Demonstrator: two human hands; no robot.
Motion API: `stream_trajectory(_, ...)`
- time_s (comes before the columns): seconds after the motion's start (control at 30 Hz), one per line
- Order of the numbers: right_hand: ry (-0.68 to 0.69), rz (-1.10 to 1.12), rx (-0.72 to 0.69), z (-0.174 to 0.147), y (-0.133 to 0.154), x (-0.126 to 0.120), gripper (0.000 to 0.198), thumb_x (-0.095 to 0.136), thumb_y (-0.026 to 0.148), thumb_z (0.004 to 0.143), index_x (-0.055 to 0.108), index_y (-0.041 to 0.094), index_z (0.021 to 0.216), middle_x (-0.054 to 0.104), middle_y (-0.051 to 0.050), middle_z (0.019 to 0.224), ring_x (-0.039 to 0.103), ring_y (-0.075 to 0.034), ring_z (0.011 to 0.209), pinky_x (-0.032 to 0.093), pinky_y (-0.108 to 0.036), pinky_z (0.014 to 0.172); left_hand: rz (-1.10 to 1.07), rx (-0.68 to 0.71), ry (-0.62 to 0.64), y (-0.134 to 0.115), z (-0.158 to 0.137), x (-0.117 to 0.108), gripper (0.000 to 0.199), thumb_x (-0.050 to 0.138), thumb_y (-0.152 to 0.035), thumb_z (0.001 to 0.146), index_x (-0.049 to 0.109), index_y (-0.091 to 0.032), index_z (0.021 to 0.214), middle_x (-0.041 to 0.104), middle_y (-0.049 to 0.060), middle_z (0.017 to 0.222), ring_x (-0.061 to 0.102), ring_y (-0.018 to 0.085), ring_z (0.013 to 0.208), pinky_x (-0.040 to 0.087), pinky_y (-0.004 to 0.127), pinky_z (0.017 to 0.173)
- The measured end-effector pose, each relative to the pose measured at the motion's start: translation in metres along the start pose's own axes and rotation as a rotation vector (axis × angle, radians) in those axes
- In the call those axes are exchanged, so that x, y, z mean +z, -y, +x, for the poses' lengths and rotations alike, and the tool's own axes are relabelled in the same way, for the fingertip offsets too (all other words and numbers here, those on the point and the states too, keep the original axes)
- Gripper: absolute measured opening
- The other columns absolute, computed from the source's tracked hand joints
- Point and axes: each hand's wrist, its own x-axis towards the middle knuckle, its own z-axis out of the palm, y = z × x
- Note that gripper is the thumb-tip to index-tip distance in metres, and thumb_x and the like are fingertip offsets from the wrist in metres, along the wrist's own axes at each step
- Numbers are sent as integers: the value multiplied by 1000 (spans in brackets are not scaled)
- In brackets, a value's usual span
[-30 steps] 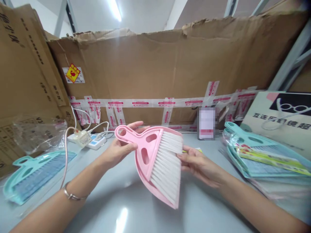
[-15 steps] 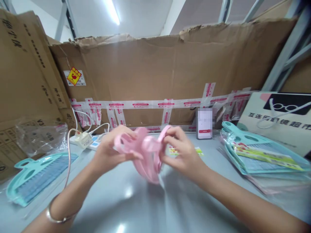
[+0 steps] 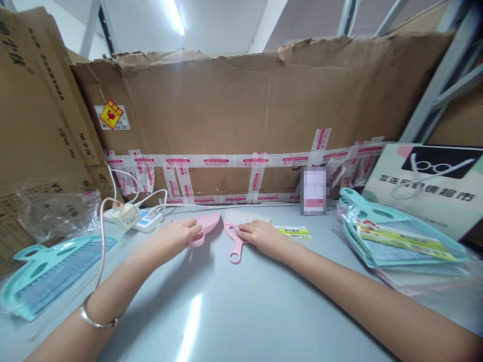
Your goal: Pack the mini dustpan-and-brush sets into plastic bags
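Observation:
My left hand (image 3: 176,241) is closed on a pink dustpan (image 3: 210,220) near its handle loop. The pan is tilted, its wide part pointing away toward the back of the table. To its right a small pink hand brush (image 3: 237,247) with white bristles lies on the table, handle toward me. My right hand (image 3: 264,238) has its fingers closed over the brush's right side, by the cut-out where handle and head meet. A narrow gap separates dustpan and brush. Behind my right hand lies a yellow-green label card (image 3: 296,232).
Turquoise dustpan-and-brush sets in clear wrap lie at left (image 3: 56,271) and right (image 3: 407,231). A power strip (image 3: 149,221) with a plugged charger (image 3: 126,216) and cables sits back left. A phone (image 3: 315,191) leans against the large cardboard box (image 3: 226,110); a paper bag (image 3: 430,186) stands right.
Half a second ago both hands held the pink pieces together, raised and blurred, above the table. Now dustpan and brush are apart, lower down, one at each hand.

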Motion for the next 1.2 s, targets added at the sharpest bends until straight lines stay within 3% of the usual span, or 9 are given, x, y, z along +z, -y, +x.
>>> stream_trajectory(0.17, -155, -35, 219, -55, -34, -28, 33, 41, 9, 82, 58, 18, 109, 62, -11, 111, 57, -23, 102, 44, -40, 86, -82, -87, 179, -10, 1, 7, 33, 36, 5, 65, 51, -18, 84, 54, 4, 84, 53, 14, 57, 28, 24, 49)
stream_trajectory(0.3, -312, -84, 645, -152, -89, -61, 33, 54, 28, 76, 59, 19, 108, 61, -14, 112, 56, -29, 102, 42, -45, 87, 14, -150, 136, -9, 0, 3, 31, 34, 2, 71, 53, -17, 86, 57, 7, 89, 59, 18, 65, 34, 26, 54)
stream_trajectory(0.4, -245, -26, 1046, -217, -126, -78, 45, 73, 39, 56, 62, 17, 93, 64, -18, 96, 61, -31, 87, 47, -42, 72, 93, -153, 80, -7, 2, 0, 26, 34, -6, 78, 53, -18, 91, 60, 8, 92, 61, 21, 70, 36, 29, 58)
stream_trajectory(0.5, -258, 72, 1169, -245, -141, -80, 37, 77, 37, 48, 61, 19, 76, 63, -12, 75, 60, -26, 69, 46, -37, 61, 81, -100, 35, -8, 3, -2, 20, 36, -15, 82, 55, -18, 88, 62, 8, 90, 61, 23, 73, 37, 30, 59)
stream_trajectory(0.63, -243, 191, 1021, -232, -129, -74, 13, 61, 34, 66, 53, 24, 62, 53, -2, 52, 50, -19, 48, 39, -32, 48, 8, -74, -4, -12, 3, -5, 21, 36, -20, 84, 57, -18, 87, 63, 8, 89, 61, 23, 75, 38, 30, 58)
stream_trajectory(0.77, -494, -3, 997, -200, -102, -73, 10, 55, 23, 68, 46, 25, 62, 54, -2, 56, 50, -20, 50, 37, -31, 48, -186, -44, -178, -16, 2, -6, 25, 35, -24, 86, 59, -19, 92, 63, 9, 95, 59, 22, 84, 43, 31, 66)
stream_trajectory(0.87, -658, -94, 848, -169, -78, -73, 8, 51, 21, 70, 44, 24, 67, 55, -4, 62, 51, -20, 55, 39, -32, 52, -561, -61, -321, -30, 5, -5, 26, 37, -33, 86, 57, -19, 96, 62, 9, 98, 58, 21, 87, 46, 32, 72)
stream_trajectory(1.07, -663, -62, 246, -82, -13, -69, 12, 42, 12, 78, 47, 22, 77, 53, -3, 68, 51, -18, 64, 41, -29, 59, -1677, -155, 19, -77, 12, -1, 64, 52, -48, 78, 28, -22, 131, 49, 15, 123, 59, 22, 97, 53, 36, 73)
stream_trajectory(1.2, -641, -44, -30, -27, 19, -56, 16, 39, 9, 82, 50, 19, 78, 55, -4, 68, 48, -17, 65, 40, -29, 60, -1899, -246, -43, -85, 14, 2, 76, 63, -38, 74, 18, -32, 134, 54, 10, 118, 62, 21, 88, 55, 36, 66)
